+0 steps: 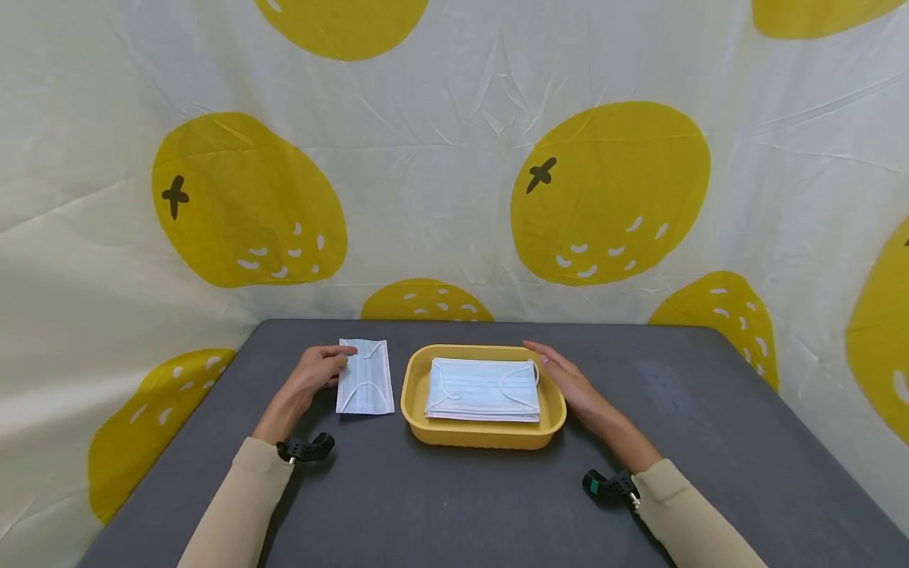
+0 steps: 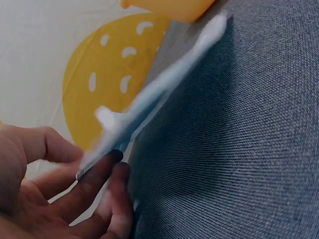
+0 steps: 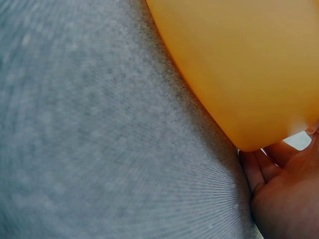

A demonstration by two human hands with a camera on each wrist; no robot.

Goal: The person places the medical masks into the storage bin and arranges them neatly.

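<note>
A pale blue face mask (image 1: pixel 365 386) with white ear loops is left of a yellow basket (image 1: pixel 484 437). My left hand (image 1: pixel 321 369) pinches the mask by its left edge. In the left wrist view, the mask (image 2: pixel 154 92) slants above the table, and fingers (image 2: pixel 87 196) of the left hand lie under it. Inside the basket is a stack of face masks (image 1: pixel 483 390), ear loops showing on top. Against the basket's right end rests my right hand (image 1: pixel 574 388), its fingers fairly straight. The right wrist view shows the basket's wall (image 3: pixel 249 74) hiding some of those fingertips.
A dark grey cloth-like surface covers the table (image 1: pixel 454 505). Behind it hangs a white curtain (image 1: pixel 440 197) printed with yellow fruit shapes. Black wrist straps (image 1: pixel 305 448) with cameras sit on both wrists.
</note>
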